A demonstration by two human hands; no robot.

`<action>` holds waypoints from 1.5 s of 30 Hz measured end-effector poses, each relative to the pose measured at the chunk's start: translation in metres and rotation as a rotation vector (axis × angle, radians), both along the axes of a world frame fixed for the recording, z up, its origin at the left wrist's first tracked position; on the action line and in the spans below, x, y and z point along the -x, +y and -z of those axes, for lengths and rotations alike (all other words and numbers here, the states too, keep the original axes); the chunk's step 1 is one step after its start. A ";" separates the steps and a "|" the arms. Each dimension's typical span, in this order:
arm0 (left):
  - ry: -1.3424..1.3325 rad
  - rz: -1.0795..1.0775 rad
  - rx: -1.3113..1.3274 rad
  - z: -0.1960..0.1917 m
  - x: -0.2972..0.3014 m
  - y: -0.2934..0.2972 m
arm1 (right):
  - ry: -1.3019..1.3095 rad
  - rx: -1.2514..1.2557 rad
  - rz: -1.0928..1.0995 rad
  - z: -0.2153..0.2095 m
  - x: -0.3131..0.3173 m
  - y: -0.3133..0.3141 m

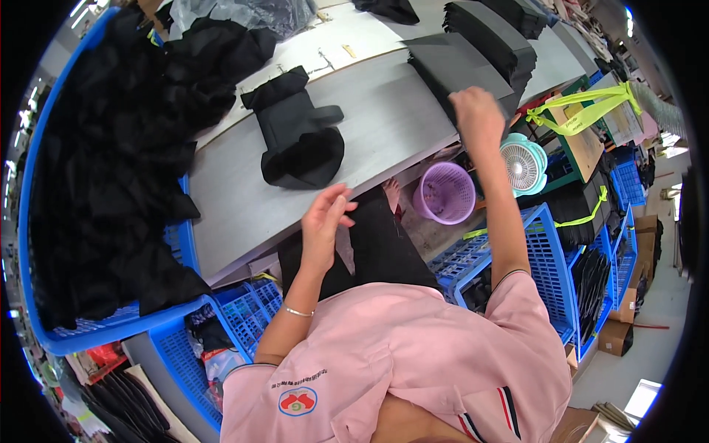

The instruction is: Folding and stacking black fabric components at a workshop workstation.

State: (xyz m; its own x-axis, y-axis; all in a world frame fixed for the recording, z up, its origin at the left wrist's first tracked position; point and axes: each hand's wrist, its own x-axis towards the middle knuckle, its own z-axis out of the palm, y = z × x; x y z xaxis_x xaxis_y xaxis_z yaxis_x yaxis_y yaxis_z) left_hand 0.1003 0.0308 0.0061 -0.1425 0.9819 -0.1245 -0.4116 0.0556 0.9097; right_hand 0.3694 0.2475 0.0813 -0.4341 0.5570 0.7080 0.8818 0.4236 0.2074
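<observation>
A black fabric piece (295,122), folded and shaped, with a short tab sticking out to the right, lies on the grey table (384,96). My left hand (323,225) hovers just off the table's front edge, below that piece. Its fingers are loosely bent and apart, with nothing in them. Over the near corner of a stack of flat black sheets (450,63) on the table's right, my right hand (478,118) has its fingers curled together. Whether a sheet is pinched in them cannot be made out.
A big blue basket (37,184) heaped with black fabric stands at the left. Right of my knees are a purple bin (444,193), a turquoise fan (523,165) and blue crates (543,251). More black stacks (495,37) lie farther back. Clear plastic (236,15) sits at the far side.
</observation>
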 end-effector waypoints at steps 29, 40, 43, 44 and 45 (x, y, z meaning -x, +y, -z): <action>-0.416 0.182 0.074 -0.005 -0.016 -0.010 | 1.082 1.342 -0.378 0.056 0.079 -0.236; 0.813 -0.626 -0.002 0.036 0.071 0.044 | 0.931 1.483 -0.465 0.058 0.101 -0.188; 0.915 -0.618 -0.115 0.034 0.070 0.063 | 0.848 1.315 -0.396 0.043 0.113 -0.180; 0.944 -0.591 -0.174 0.029 0.067 0.066 | 0.724 1.238 -0.348 0.042 0.116 -0.174; 0.974 -0.561 -0.231 0.023 0.063 0.066 | 0.603 1.164 -0.299 0.041 0.118 -0.170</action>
